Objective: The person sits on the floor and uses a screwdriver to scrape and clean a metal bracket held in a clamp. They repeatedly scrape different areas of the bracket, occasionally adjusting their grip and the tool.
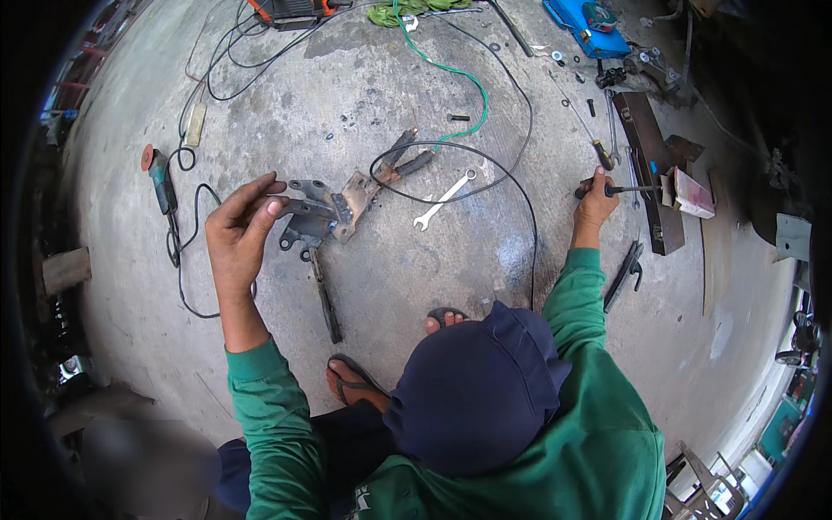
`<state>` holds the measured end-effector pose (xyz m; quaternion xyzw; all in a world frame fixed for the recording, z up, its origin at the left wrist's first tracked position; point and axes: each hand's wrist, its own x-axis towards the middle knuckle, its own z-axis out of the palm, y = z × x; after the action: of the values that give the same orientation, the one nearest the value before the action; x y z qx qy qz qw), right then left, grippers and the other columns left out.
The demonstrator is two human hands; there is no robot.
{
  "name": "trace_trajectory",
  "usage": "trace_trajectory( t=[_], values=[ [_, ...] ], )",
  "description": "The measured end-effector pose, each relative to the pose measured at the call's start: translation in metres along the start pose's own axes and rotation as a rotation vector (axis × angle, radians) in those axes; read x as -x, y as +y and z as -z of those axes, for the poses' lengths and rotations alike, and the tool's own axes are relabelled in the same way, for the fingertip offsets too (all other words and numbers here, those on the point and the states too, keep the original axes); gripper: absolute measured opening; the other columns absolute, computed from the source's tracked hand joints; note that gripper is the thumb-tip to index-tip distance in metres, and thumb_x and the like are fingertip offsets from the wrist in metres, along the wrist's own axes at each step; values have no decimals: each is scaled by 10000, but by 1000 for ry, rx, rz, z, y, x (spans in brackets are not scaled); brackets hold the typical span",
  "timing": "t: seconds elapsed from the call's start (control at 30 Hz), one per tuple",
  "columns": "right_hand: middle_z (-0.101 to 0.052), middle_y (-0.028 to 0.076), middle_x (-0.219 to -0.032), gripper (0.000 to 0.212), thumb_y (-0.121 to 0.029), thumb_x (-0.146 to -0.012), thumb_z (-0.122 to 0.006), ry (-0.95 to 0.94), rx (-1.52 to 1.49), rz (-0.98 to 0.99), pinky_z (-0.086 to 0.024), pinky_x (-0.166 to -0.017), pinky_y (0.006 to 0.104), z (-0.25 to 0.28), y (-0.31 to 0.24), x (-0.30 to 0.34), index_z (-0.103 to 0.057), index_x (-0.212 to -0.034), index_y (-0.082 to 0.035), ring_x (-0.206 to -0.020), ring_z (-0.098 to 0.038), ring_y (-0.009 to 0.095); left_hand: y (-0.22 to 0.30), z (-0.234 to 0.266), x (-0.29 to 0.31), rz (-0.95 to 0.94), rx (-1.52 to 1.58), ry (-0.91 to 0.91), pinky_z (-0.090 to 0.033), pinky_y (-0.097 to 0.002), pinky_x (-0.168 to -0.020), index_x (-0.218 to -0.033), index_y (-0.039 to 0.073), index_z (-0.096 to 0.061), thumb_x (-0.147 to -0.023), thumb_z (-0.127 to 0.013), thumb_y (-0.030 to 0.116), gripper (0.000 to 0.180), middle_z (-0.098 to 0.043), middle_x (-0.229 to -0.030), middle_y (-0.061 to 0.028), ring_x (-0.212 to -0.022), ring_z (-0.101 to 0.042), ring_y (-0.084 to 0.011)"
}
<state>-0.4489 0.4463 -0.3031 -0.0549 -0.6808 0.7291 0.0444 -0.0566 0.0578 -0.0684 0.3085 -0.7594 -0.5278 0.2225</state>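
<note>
My left hand (238, 232) pinches the near end of a dark metal bracket (314, 213) between thumb and fingers. A welding ground clamp (406, 161) grips the bracket's rusty plate (354, 192). Under the bracket, a pair of long-handled pliers (324, 299) points back toward my foot. My right hand (595, 204) is closed around the dark handle of a screwdriver-like tool (637, 188), its thin shaft pointing right toward a red and white box (691, 192). A combination wrench (445, 200) lies on the concrete between my hands.
An angle grinder (159, 180) lies at the left. Black cable (530, 234) and green cord (479, 87) loop across the floor. At right are a brown metal case (646, 156), a yellow-handled screwdriver (602, 154) and an electrode holder (622, 277). A blue toolbox (589, 30) sits far right.
</note>
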Motion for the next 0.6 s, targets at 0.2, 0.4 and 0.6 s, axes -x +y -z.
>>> trace_trajectory(
  t=[0.2, 0.4, 0.6],
  values=[
    [-651, 89, -755, 275, -229, -985, -738, -213, -177, -116, -536, -685, 359, 16, -2, -21, -629, -861, -8, -677, -634, 201, 24, 1, 7, -83, -44, -19, -582, -330, -925, -1297, -78, -671, -913, -757, 64, 418, -757, -1150, -182, -1012, -749, -221],
    [-643, 89, -773, 174, -161, -991, -712, -258, -196, -261, -552, -779, 389, 28, -33, -46, -658, -916, -14, -722, -662, 228, 25, -4, 3, -57, -58, -68, -575, -340, -946, -1298, -80, -669, -899, -770, 75, 440, -757, -1145, -189, -1022, -748, -227],
    [-358, 23, -619, 526, -410, -1120, -465, -605, -365, 235, -428, -780, 421, -42, -199, -23, -370, -692, -119, -651, -402, 190, 35, 27, 4, -90, -106, -3, -567, -380, -984, -1309, -104, -656, -909, -755, 80, 450, -751, -1129, -230, -1058, -747, -282]
  ],
)
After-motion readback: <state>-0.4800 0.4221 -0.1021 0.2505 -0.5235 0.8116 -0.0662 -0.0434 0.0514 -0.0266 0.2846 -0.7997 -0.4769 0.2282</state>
